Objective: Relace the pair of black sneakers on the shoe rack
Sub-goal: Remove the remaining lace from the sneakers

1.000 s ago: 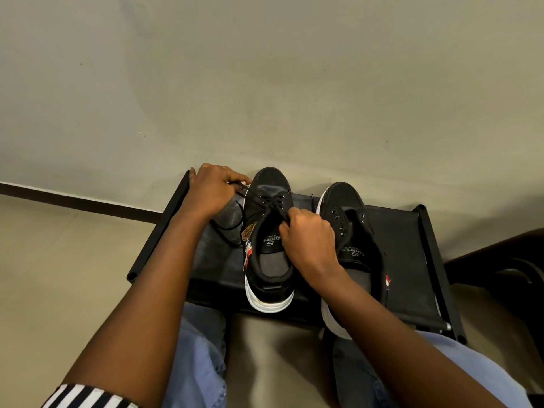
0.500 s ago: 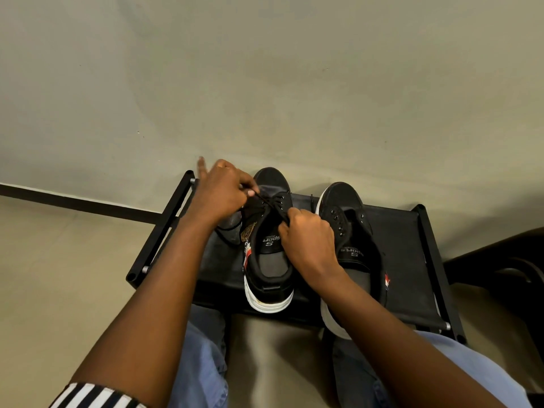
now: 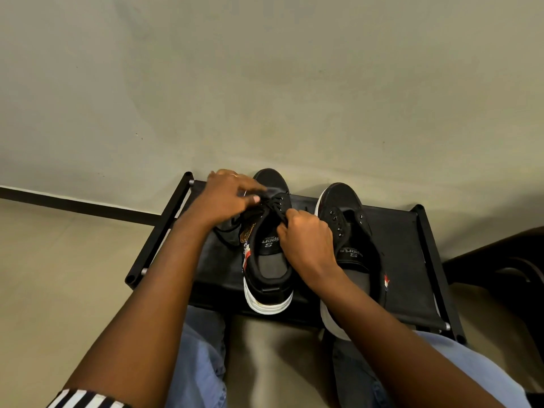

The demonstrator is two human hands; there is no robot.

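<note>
On a black rack point(image 3: 396, 240) we see the left sneaker point(image 3: 269, 260) beside the right sneaker point(image 3: 343, 201). The left hand point(image 3: 226, 195) pinches the left sneaker's lace point(image 3: 272, 205) near its toe; the right hand point(image 3: 306, 237) has its fingers curled around lace by the tongue.

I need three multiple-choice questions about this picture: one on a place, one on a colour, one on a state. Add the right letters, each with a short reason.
1. Where do the left sneaker and the right sneaker stand?
A. on the floor
B. on the black rack
C. on a chair

2. What colour are their soles?
A. white
B. red
C. yellow

3. How is the right sneaker?
A. fully laced
B. tied in a bow
C. unlaced

Key: 1 B, both rest on the rack's shelf. 2 A, white shows at both heels. 3 C, its eyelets are empty; the left hand and right hand hold the lace of the other.
</note>
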